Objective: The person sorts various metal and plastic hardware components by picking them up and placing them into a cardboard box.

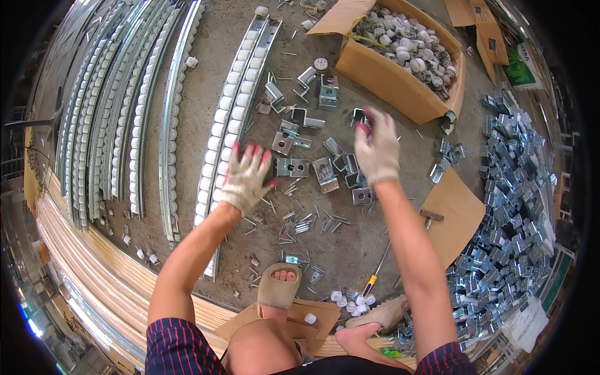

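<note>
White gloves with red fingertips cover both hands. My left hand [248,177] lies open, fingers spread, over the right one of a close pair of metal rails lined with white rollers [232,119]. On the right, the fingers of my right hand [377,149] curl around a small U-shaped metal bracket [358,116], partly hidden by the glove. Between the hands, several more metal brackets [325,174] are scattered on the concrete floor. Short metal pins [304,224] lie loose below them.
More roller rails [140,119] lie side by side at the left. A cardboard box [390,84] of white rollers stands far right, with a big heap of brackets [500,225] nearer. A hammer [431,215], a yellow-handled screwdriver [370,285] and loose white rollers [360,308] lie near my feet.
</note>
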`<state>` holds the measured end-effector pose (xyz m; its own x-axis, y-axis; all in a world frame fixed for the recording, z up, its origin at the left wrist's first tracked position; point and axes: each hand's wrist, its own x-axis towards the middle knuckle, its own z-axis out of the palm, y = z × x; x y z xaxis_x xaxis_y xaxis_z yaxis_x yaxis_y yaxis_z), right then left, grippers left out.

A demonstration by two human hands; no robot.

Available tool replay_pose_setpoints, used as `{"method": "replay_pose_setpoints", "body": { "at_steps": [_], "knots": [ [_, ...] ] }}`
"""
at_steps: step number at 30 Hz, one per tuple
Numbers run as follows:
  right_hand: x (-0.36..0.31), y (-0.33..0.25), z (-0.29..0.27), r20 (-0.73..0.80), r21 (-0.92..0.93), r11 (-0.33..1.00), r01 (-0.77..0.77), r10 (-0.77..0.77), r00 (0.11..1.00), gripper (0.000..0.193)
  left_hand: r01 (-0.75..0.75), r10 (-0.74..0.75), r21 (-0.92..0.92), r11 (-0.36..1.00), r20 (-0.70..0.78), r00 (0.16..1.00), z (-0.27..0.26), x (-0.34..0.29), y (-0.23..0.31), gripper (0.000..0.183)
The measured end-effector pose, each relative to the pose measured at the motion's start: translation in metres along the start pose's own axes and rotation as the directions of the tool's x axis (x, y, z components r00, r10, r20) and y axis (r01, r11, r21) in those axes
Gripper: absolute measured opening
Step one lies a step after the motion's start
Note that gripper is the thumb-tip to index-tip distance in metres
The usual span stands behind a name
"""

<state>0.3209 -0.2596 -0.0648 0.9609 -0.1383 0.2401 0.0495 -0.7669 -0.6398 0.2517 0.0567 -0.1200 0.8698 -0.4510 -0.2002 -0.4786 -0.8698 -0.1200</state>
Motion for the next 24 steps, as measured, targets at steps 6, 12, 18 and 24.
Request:
{"method": "replay_pose_setpoints", "body": {
  "at_steps": [6,12,18,24],
  "knots": [
    [0.130,-0.027,0.080,0.470,-0.443,0.840,0.314,-0.080,0.879,0.060,0.000,-0.037,-0.317,0.948,-0.109,0.993,0.009,-0.031,0.016,0.058],
    [0.155,-0.026,0.112,0.583,-0.557,0.770,0.313,0.094,0.807,0.051,0.056,-0.217,-0.488,0.871,-0.280,0.935,0.039,-0.060,0.022,0.059],
    [0.126,0.004,0.081,0.377,-0.474,0.880,-0.036,0.239,0.895,0.041,0.128,-0.324,-0.522,0.843,-0.304,0.896,0.041,-0.054,0.034,0.049],
    [-0.032,-0.041,0.043,0.080,0.247,0.956,-0.161,0.146,0.986,0.031,0.152,-0.440,-0.645,0.749,-0.312,0.842,0.037,-0.049,0.039,0.045]
  ]
}}
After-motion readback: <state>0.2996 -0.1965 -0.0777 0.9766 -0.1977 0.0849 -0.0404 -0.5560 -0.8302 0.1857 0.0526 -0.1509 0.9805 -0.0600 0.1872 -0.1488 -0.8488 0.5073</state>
